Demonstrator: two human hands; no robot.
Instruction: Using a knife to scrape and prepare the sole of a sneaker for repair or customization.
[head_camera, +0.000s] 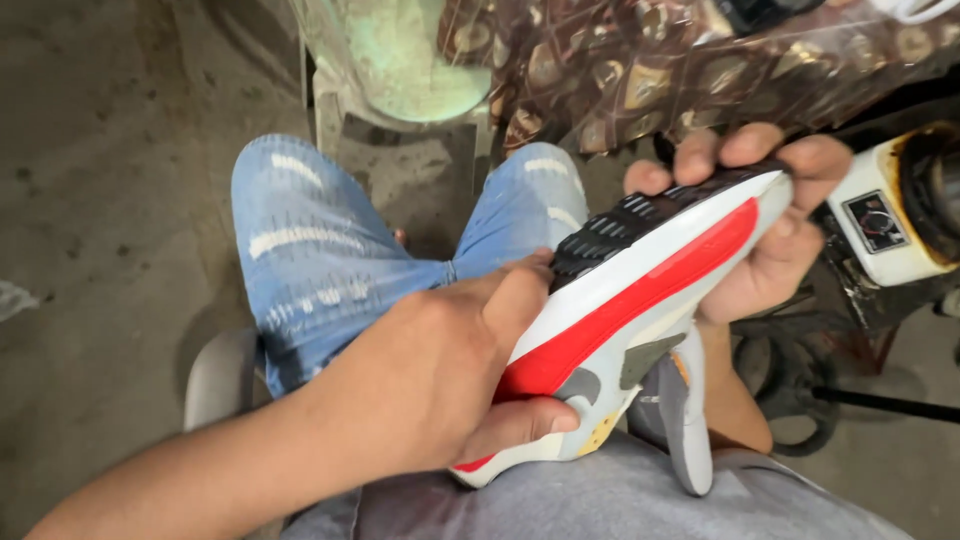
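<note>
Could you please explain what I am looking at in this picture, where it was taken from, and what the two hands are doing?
There is no machine here: the picture comes from a camera worn on a person's head, looking down at their own lap and hands. The person sits in torn blue jeans above a concrete floor. Both hands hold one sports shoe, white with a red stripe along the sole and a black tread, turned on its side. The left hand has its grip around the heel end; the right hand wraps the toe end. Behind are a patterned brown cloth, a pale green cylinder and, at the right, a white device with a small dial.
</note>
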